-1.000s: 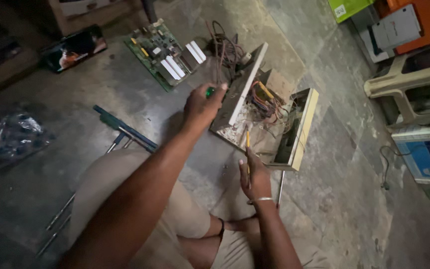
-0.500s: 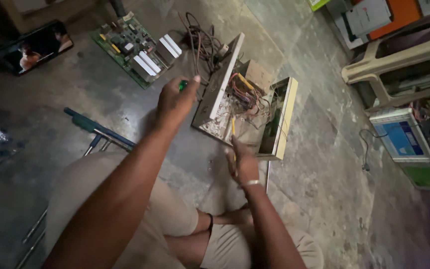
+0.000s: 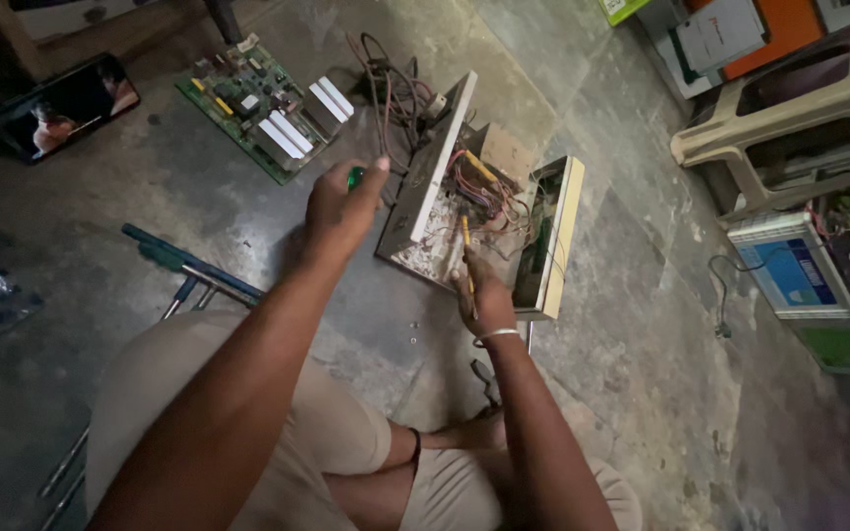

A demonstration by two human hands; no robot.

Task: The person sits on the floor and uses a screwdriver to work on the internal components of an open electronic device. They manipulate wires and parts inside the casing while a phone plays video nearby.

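An opened white electrical casing lies on the floor with coloured wires and dusty parts inside. My left hand is closed around a small green object just left of the casing's raised white panel. At the casing's near edge, my right hand grips a yellow-handled tool whose tip points into the wiring.
A green circuit board lies at the back left, with a phone showing a lit screen farther left. Blue-handled tools lie by my left knee. Plastic stools and a blue-fronted unit stand at the right.
My left hand has shifted slightly with the green object near the casing panel. My right hand keeps the yellow tool in the wiring. The view has shifted a little.
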